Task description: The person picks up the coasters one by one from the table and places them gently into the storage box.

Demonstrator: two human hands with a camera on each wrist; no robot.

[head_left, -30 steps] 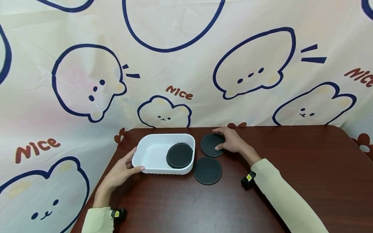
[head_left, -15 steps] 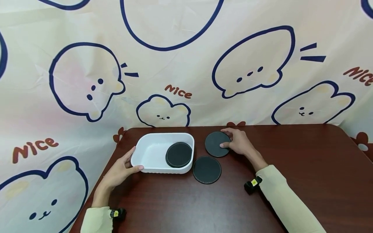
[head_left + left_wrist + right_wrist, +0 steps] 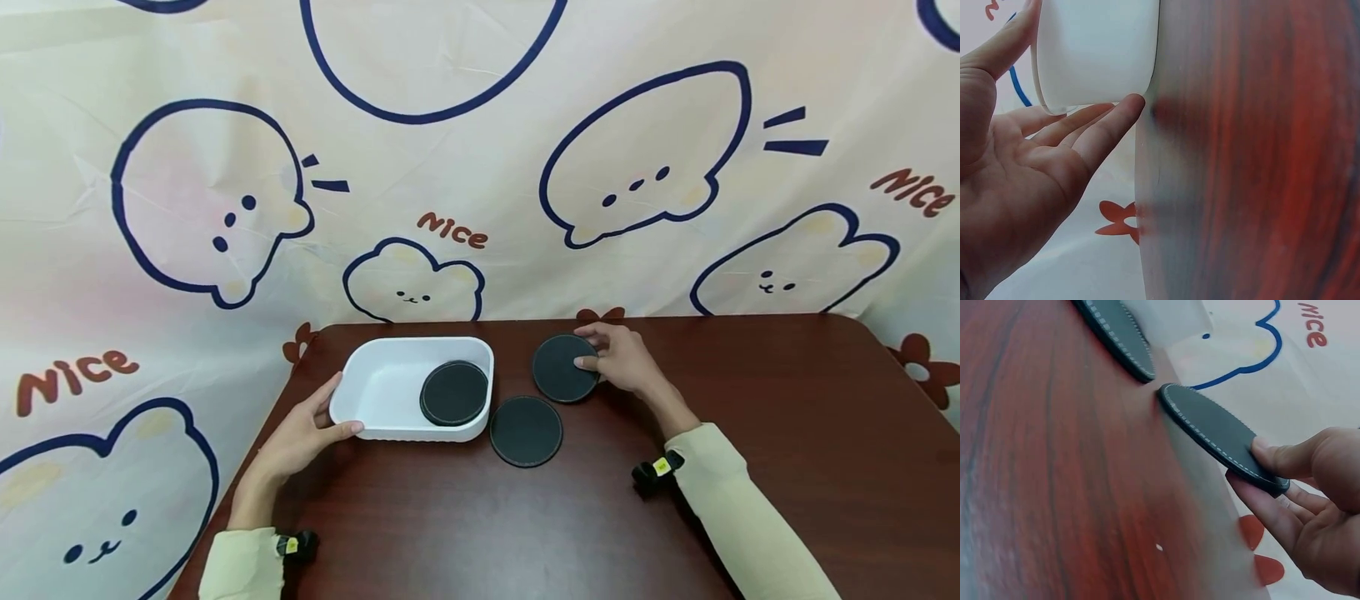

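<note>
A round black coaster (image 3: 564, 369) with pale edge stitching is pinched at its right edge by my right hand (image 3: 621, 360). In the right wrist view the thumb lies on top of this coaster (image 3: 1210, 428) and fingers are beneath it. A second coaster (image 3: 527, 432) rests flat on the table in front of it. Inside a white plastic tray (image 3: 381, 387), at its right end, lies another black coaster (image 3: 454, 393); there may be more under it. My left hand (image 3: 298, 437) holds the tray's left end, thumb at the near corner and fingers against the end wall.
The dark red-brown wooden table (image 3: 450, 517) extends to the right and toward me. Behind it hangs a pale cloth (image 3: 517, 283) printed with cartoon bears and red flowers, close to the table's back edge.
My right hand has shifted to the right with the coaster, drawing it farther from the tray, and more of the coaster shows. The left hand keeps its hold; the head view has shifted slightly.
</note>
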